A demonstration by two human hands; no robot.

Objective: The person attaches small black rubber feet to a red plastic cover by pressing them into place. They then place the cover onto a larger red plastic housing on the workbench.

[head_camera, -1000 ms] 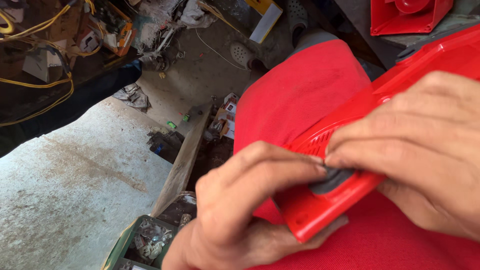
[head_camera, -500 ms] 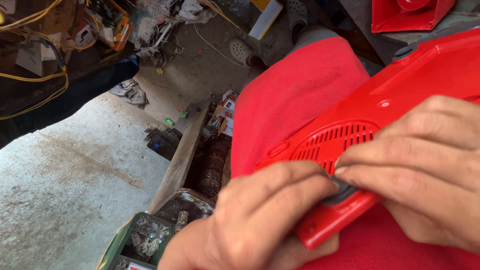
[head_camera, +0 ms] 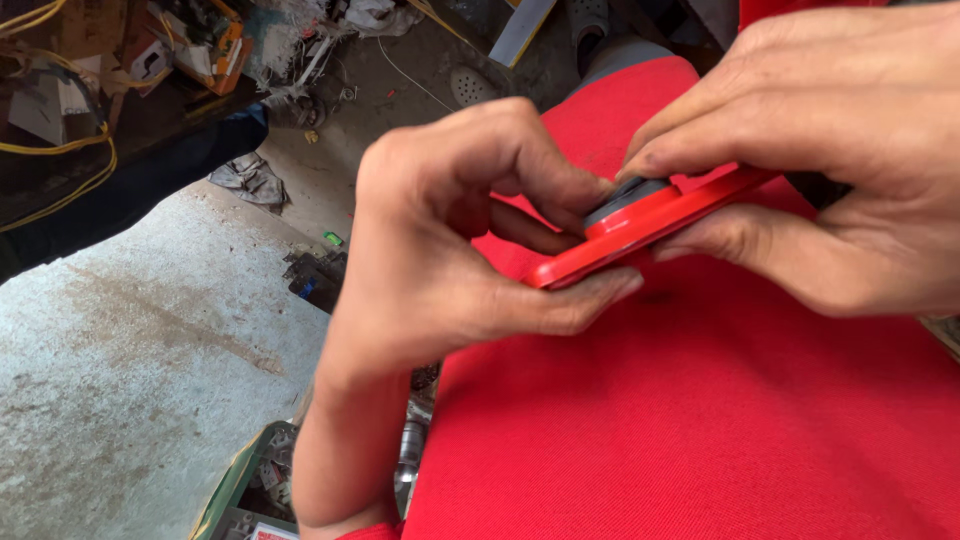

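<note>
Two hands seen close up, left hand (head_camera: 440, 250) and right hand (head_camera: 840, 160) pinching red plastic cover (head_camera: 640, 235), grey round button (head_camera: 625, 195) pressed under fingertips, red trousers (head_camera: 700, 420) at six o'clock.

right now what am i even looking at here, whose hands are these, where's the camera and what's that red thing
The camera is worn on a person's head and looks down at that person's own two bare hands; there is no machine. The left hand and the right hand both hold one flat red plastic part, seen nearly edge-on. A dark grey round piece sits on top of it, with fingertips of both hands pressing at it. Below the hands is the person's lap in red cloth. To the left lies a stained concrete floor. Near the top left there is clutter with yellow wires, and at the bottom edge a green tray of small metal bits, too blurred to tell apart.
</note>
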